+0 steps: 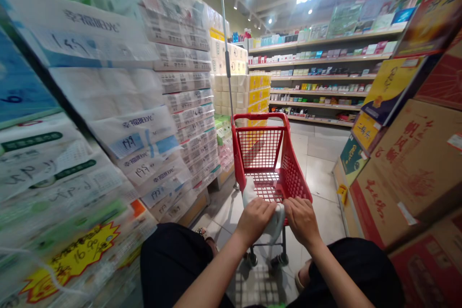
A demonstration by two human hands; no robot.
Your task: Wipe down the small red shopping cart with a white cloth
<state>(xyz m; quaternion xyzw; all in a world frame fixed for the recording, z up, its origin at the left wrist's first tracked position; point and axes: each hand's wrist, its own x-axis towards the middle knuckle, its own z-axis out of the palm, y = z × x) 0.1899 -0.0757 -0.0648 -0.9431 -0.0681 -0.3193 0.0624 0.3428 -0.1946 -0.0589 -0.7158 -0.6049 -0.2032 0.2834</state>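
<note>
A small red shopping cart (267,154) stands in a shop aisle right in front of me, its mesh basket holding nothing that I can see. My left hand (254,219) and my right hand (302,219) sit side by side at the cart's near end. Both have their fingers curled over the pale grey handle (276,224). A thin metal pole (224,43) rises from the cart's far left corner.
Packs of tissue paper (108,120) with price labels are stacked high on the left. Brown and red cartons (407,168) are piled on the right. Shelves of small boxed goods (317,86) line the far wall. The tiled floor (321,173) runs ahead.
</note>
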